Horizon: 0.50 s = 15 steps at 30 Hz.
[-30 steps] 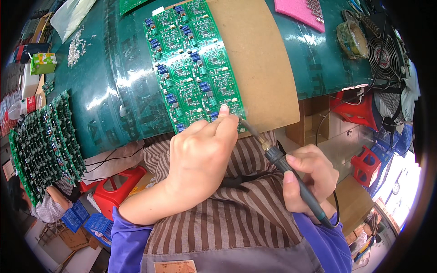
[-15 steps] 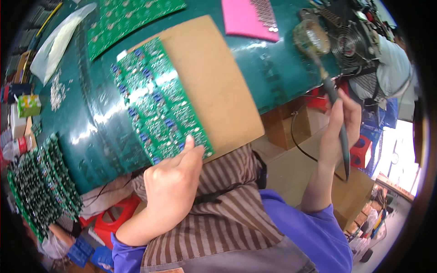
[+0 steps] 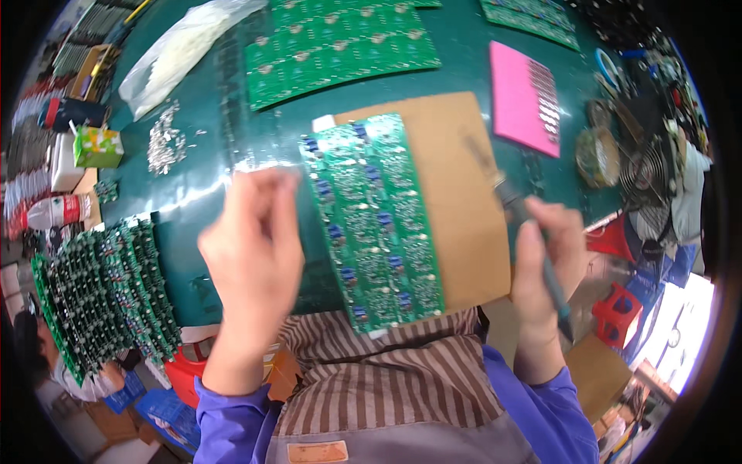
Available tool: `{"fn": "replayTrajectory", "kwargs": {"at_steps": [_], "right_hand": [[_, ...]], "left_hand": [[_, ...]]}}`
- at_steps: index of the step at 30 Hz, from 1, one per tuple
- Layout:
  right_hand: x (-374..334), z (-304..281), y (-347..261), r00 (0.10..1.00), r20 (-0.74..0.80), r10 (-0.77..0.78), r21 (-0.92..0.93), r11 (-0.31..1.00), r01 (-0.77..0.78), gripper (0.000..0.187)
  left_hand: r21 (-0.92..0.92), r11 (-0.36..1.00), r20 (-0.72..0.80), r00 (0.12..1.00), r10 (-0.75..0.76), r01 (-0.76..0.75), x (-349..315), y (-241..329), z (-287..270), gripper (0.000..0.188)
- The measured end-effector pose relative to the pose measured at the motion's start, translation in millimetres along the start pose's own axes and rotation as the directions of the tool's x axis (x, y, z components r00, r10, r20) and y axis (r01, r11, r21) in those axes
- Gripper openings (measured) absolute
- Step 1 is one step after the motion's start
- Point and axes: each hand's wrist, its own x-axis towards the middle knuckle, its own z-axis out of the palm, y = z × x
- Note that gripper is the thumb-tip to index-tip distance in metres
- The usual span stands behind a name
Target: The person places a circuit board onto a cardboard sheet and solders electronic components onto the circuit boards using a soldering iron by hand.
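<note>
A green circuit board (image 3: 379, 224) filled with blue and silver parts lies on a sheet of brown cardboard (image 3: 468, 224) before me. Left of the board, above the green table mat, hovers my left hand (image 3: 255, 247), its thumb and fingers drawn together in a pinch. Blur hides whatever is between those fingertips. My right hand (image 3: 556, 247) grips a soldering iron (image 3: 514, 203) by its dark handle. The iron's blurred tip points up and away over the right part of the cardboard, apart from the board.
Loose small silvery parts (image 3: 165, 143) lie at the left beside a plastic bag (image 3: 182, 62). Larger green boards (image 3: 340, 58) are behind. A pink foam block (image 3: 522, 100) with metal pieces, a round amber container (image 3: 597, 158) and a fan (image 3: 649, 178) stand right. Upright boards (image 3: 108, 294) stand left.
My left hand has left the board's near edge and moved left, its fingers now pinched. The soldering iron has come from the round container to over the cardboard. My view has shifted.
</note>
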Motion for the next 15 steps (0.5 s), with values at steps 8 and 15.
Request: {"fn": "replayTrajectory", "kwargs": {"at_steps": [8,15], "right_hand": [[29,59,-30,0.968,0.197,-0.154,0.095,0.986,0.138,0.014],[35,68,-25,0.958,0.234,-0.167,0.053,0.986,0.159,0.014]], "left_hand": [[0.057,0.941,-0.01,0.942,0.334,-0.333,41,-24,18,0.012],[0.034,0.933,-0.037,0.932,0.36,-0.359,37,-29,44,0.014]]}}
